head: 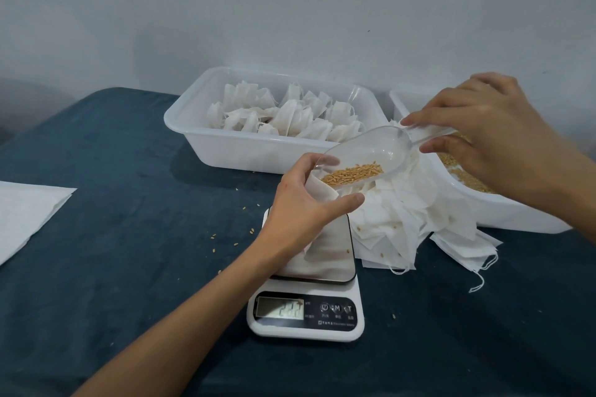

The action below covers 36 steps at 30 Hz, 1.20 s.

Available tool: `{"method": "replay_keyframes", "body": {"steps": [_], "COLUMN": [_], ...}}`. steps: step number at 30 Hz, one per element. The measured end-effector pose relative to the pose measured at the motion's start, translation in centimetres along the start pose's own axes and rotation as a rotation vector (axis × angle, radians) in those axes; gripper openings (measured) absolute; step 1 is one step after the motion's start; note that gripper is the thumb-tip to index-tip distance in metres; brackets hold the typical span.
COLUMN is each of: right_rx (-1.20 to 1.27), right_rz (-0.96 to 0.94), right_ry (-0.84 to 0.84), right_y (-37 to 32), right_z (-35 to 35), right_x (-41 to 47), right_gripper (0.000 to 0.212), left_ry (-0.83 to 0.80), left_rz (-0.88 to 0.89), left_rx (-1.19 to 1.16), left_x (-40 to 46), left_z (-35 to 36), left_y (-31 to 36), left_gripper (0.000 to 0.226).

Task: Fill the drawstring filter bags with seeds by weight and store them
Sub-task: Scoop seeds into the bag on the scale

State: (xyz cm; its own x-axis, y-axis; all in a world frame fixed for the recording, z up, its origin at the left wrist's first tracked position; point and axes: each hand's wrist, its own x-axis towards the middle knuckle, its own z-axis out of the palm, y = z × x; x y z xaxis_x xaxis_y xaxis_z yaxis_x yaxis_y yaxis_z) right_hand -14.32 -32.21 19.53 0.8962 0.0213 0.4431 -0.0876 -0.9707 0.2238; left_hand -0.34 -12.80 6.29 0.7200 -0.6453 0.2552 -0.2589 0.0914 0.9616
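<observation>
My left hand (304,203) grips a white filter bag (322,229) by its open mouth, and the bag hangs down onto the steel plate of the white digital scale (308,313). My right hand (483,135) pinches the handle of a clear plastic scoop (371,155). The scoop is tilted down to the left, and its lip with golden seeds (351,174) lies at the bag's mouth. The scale's display is lit, but its digits are blurred.
A white tub (225,145) of filled, tied bags stands behind the scale. Another white tub (503,209) with loose seeds sits at the right. A heap of flat bags (412,222) lies between them. White sheets (25,216) lie at the left. Stray seeds dot the blue cloth.
</observation>
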Motion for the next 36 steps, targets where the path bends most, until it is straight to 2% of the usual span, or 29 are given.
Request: {"method": "replay_keyframes", "body": {"steps": [26, 32, 36], "right_rx": [0.018, 0.102, 0.291], "right_rz": [0.008, 0.054, 0.183], "right_ry": [-0.001, -0.025, -0.061], "right_y": [0.2, 1.0, 2.0], "right_z": [0.4, 1.5, 2.2], "right_x": [0.0, -0.4, -1.3], "right_gripper": [0.031, 0.031, 0.028], "left_ry": [0.011, 0.005, -0.001], "left_rz": [-0.005, -0.018, -0.032], "left_rx": [-0.021, -0.032, -0.062], "left_x": [0.0, -0.1, -0.1], "left_z": [-0.1, 0.0, -0.1], "left_y": [0.2, 0.3, 0.3], "left_gripper": [0.049, 0.051, 0.05]}}
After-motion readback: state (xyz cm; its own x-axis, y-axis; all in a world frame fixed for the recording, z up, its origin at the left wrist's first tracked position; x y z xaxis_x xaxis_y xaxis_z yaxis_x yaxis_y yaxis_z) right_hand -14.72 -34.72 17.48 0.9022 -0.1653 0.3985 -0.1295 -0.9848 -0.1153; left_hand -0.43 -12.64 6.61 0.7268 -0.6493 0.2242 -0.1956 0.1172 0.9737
